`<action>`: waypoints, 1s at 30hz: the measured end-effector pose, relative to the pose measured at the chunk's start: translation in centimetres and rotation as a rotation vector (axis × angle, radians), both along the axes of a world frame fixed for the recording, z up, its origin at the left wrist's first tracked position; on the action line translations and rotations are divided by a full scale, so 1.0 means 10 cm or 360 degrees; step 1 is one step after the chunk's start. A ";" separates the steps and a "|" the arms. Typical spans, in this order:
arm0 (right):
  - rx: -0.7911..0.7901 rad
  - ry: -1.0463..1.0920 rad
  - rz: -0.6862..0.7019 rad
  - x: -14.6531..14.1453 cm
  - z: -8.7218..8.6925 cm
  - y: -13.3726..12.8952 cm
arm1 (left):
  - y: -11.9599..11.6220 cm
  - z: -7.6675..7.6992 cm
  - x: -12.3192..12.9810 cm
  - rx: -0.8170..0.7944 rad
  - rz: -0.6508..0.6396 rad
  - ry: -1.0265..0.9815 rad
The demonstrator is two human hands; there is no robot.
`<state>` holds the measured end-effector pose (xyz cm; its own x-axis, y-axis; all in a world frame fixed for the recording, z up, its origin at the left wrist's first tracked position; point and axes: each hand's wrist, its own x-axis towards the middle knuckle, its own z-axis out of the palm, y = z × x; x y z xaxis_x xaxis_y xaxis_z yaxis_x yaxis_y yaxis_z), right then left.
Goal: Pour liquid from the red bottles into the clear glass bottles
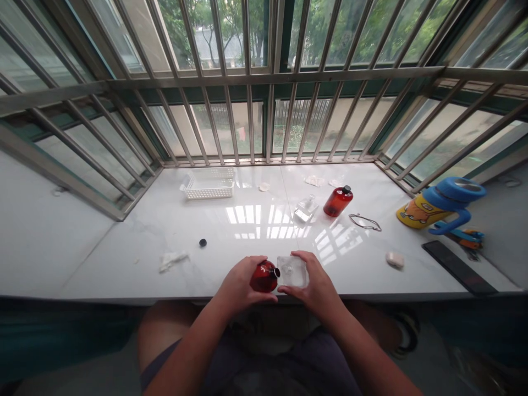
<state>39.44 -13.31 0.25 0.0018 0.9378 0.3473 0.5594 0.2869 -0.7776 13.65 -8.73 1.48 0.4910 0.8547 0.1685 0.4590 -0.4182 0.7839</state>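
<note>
Near the front edge of the white marble counter (140,281), my left hand (241,280) is wrapped round a red bottle (263,278). The bottle has no cap and its dark mouth points right, toward a clear square glass bottle (293,272). My right hand (315,280) grips that glass bottle between thumb and fingers. The two bottles are side by side, and whether they touch I cannot tell. A small black cap (202,242) lies on the counter to the left.
Further back are a white basket (209,192), another clear glass bottle (306,209), a capped red bottle (338,202) and a cord loop (365,222). At right are a blue and yellow flask (424,212), a black phone (458,268) and a pinkish lump (395,260). Crumpled tissue (173,261) lies left.
</note>
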 end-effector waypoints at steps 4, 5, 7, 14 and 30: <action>0.0008 -0.0054 0.0041 0.03 0.08 0.03 | 0.00 0.02 -0.01 -0.0050 0.0016 -0.0010; 0.0009 -0.0071 0.0057 0.04 0.10 0.03 | 0.00 0.03 -0.01 -0.0069 0.0018 -0.0014; 0.0021 -0.0097 0.0080 0.06 0.13 0.04 | 0.00 0.04 0.00 -0.0090 0.0017 -0.0023; -0.0007 -0.0153 0.0158 0.08 0.18 0.06 | 0.01 0.05 -0.01 -0.0109 0.0025 -0.0040; 0.0044 -0.0364 0.0260 0.10 0.34 0.09 | 0.04 0.04 -0.02 -0.0135 -0.0043 -0.0093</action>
<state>40.49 -12.42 3.62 -0.2301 0.9093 0.3468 0.6640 0.4072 -0.6271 13.49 -8.34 1.84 0.5055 0.8537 0.1251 0.4006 -0.3607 0.8423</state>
